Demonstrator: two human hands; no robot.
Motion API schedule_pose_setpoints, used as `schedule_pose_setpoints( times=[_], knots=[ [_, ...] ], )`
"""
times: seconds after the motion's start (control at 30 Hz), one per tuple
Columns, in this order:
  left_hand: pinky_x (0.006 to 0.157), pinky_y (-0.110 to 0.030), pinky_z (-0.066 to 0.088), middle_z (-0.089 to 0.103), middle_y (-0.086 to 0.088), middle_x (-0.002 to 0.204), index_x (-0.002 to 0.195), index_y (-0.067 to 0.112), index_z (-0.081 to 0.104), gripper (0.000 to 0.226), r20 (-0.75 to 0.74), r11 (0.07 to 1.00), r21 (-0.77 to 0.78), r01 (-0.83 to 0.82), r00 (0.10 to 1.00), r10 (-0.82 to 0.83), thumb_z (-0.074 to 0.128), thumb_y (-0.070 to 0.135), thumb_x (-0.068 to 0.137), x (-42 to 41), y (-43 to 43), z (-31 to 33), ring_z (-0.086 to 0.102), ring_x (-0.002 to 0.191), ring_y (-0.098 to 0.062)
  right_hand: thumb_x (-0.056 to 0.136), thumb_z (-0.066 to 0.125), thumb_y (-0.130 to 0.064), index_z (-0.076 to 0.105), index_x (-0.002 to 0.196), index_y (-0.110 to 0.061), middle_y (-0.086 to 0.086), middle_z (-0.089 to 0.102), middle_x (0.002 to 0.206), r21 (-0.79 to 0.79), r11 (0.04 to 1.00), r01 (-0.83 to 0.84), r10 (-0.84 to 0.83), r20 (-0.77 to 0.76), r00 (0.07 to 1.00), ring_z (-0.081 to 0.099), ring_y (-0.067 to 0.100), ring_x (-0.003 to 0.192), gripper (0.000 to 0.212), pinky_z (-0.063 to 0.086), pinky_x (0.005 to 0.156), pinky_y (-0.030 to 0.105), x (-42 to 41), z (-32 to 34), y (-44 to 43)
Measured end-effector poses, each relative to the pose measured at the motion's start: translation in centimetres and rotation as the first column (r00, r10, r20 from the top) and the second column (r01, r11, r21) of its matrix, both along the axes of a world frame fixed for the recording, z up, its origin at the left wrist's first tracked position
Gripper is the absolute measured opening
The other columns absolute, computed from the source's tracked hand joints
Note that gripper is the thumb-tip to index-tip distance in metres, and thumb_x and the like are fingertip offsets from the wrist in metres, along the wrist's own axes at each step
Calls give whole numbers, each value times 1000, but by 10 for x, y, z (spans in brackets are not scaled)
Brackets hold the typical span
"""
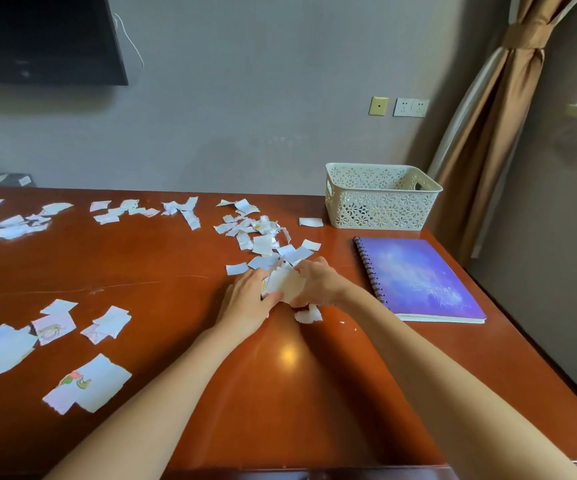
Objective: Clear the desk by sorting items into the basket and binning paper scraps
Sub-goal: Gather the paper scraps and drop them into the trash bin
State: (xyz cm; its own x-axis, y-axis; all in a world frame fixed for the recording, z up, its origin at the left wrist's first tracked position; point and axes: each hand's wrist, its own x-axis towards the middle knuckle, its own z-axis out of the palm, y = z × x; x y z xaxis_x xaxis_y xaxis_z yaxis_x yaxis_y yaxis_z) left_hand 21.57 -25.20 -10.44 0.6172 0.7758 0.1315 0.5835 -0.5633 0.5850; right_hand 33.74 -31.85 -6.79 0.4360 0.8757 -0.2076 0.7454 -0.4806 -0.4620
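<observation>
White torn paper scraps, gathered into a small sheaf, sit pinched between my two hands near the middle of the glossy reddish-brown wooden desk. My left hand curls round the sheaf from one side with the thumb pressing its lower edge, and my right hand curls round it from the other. I judge these pieces nearly weightless, limp and quick to slip or flutter off, so the hold belongs across the flat faces of the stack, squeezed from both sides, not at a corner that could tear. On this polished top, single pieces will likely lie flat and resist lifting; sliding them together should help. One crumpled bit lies loose just beside my right wrist. More loose scraps fan out just beyond my hands, and larger torn pieces with coloured drawings lie well apart to my left. To my right a purple spiral-bound notebook lies flat, with a cream lattice-pattern plastic basket behind it near the corner; neither blocks my hands. Where the paper is to be thrown away is out of view.
</observation>
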Motion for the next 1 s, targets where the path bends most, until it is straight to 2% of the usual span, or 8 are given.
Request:
schedule_pose_setpoints(
  times=[0.13, 0.23, 0.33, 0.4, 0.5, 0.73, 0.83, 1.0],
  knots=[
    [94, -33, 44, 52, -3, 128, 141, 22, 40, 46, 9, 999, 44, 20, 1000, -20, 49, 26, 95, -1, -1, -2, 51, 120, -23, 81, 66, -12, 48, 128, -1, 16, 50, 130, 107, 992, 72, -63, -86, 994, 54, 27, 114, 52, 45, 88, 29, -5, 0, -2],
    [90, -30, 43, 49, -7, 129, 143, 17, 37, 44, 40, 997, 77, 16, 999, -19, 40, 20, 99, -2, -2, -1, 51, 117, -23, 83, 64, -11, 58, 114, 4, 16, 61, 102, 164, 979, 123, -100, -144, 984, 58, 27, 97, 35, 43, 73, 29, -9, -1, -5],
    [90, -29, 42, 52, -10, 131, 135, 6, 47, 39, 100, 998, 54, -18, 995, 13, 39, 20, 100, -2, -3, 1, 50, 119, -24, 84, 64, -13, 62, 104, -2, 10, 59, 93, 204, 970, 133, -90, -209, 974, 59, 26, 89, 23, 53, 79, 38, -10, -3, -6],
    [86, -32, 42, 58, -13, 122, 123, 2, 56, 36, 125, 998, 55, -31, 992, 24, 38, 23, 100, -3, -3, 2, 51, 116, -27, 84, 60, -8, 58, 79, -9, 10, 60, 85, 237, 959, 158, -105, -223, 969, 62, 27, 82, 6, 52, 69, 35, -7, -1, -8],
    [83, -31, 41, 62, -10, 111, 108, 5, 59, 34, 104, 996, 56, -68, 993, 62, 39, 31, 99, -6, -2, 3, 50, 111, -24, 83, 59, -4, 37, 53, -15, 0, 45, 60, 315, 916, 250, -178, -240, 954, 40, 13, 54, 38, 30, 46, 23, 3, 4, -15],
    [104, -39, 35, 33, -9, 143, 136, 21, 40, 66, -295, 999, 0, -51, 954, 49, 52, 59, 83, -19, -6, 17, 28, 134, -27, 77, 60, 4, 39, 54, -14, 2, 45, 55, 328, 875, 356, -214, -398, 892, 39, 13, 48, 36, 29, 41, 19, 18, 2, -40],
    [108, -38, 30, 28, -7, 146, 143, 21, 28, 75, -319, 991, 134, -1, 947, 44, 48, 63, 83, -23, -18, 10, 27, 135, -25, 80, 60, 3, 45, 68, -16, 4, 50, 59, 272, 900, 341, -197, -443, 874, 42, 14, 47, 27, 30, 38, 19, 14, -4, -46],
    [105, -33, 32, 36, -5, 140, 143, 22, 30, 74, -275, 953, 303, 3, 958, 85, 38, 67, 85, -12, -27, 0, 33, 130, -22, 83, 58, 3, 44, 80, -14, 4, 50, 62, 252, 902, 351, -204, -467, 860, 42, 14, 47, 23, 30, 40, 21, 13, -6, -57]
  ],
)
